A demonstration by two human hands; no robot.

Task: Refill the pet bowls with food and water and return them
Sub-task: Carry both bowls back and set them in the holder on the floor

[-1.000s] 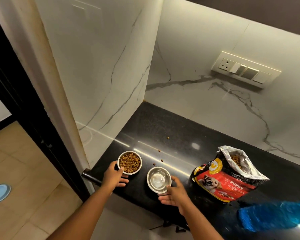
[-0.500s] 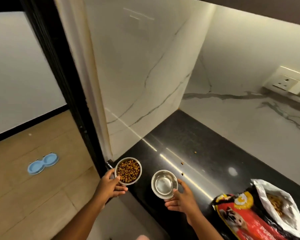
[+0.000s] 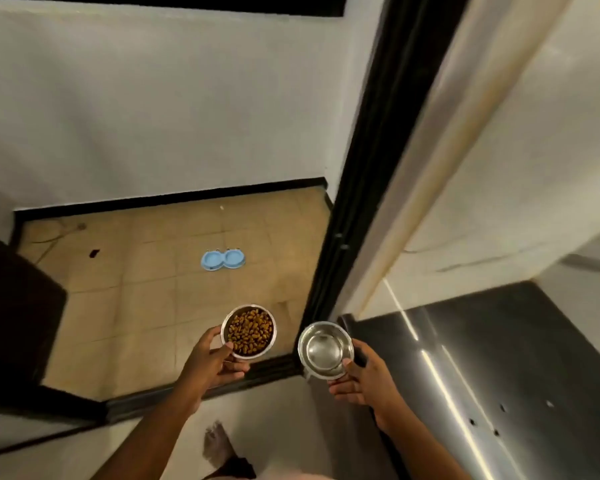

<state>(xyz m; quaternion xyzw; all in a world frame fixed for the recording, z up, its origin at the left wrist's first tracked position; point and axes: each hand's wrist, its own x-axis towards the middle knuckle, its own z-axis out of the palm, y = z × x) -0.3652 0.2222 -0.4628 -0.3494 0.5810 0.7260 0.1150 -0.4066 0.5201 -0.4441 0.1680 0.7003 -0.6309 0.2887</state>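
My left hand (image 3: 211,362) holds a steel bowl full of brown kibble (image 3: 249,330) in the air, off the counter. My right hand (image 3: 364,379) grips a second steel bowl (image 3: 325,349) with a shiny inside; whether it holds water is hard to tell. Both bowls are level, side by side, left of the counter's end. A light-blue double bowl stand (image 3: 223,260) lies on the tan tiled floor beyond the doorway, straight ahead of the bowls.
The black counter (image 3: 499,358) stretches to the right, with a few loose kibble pieces (image 3: 485,424) on it. A black door frame (image 3: 357,188) and marble side panel (image 3: 465,168) stand right of the doorway. A dark door (image 3: 11,306) is at left. My bare foot (image 3: 219,445) shows below.
Both bowls have been lifted off the counter and carried left. The view has swung left toward the doorway; the food bag is out of sight and the blue stand is now central.
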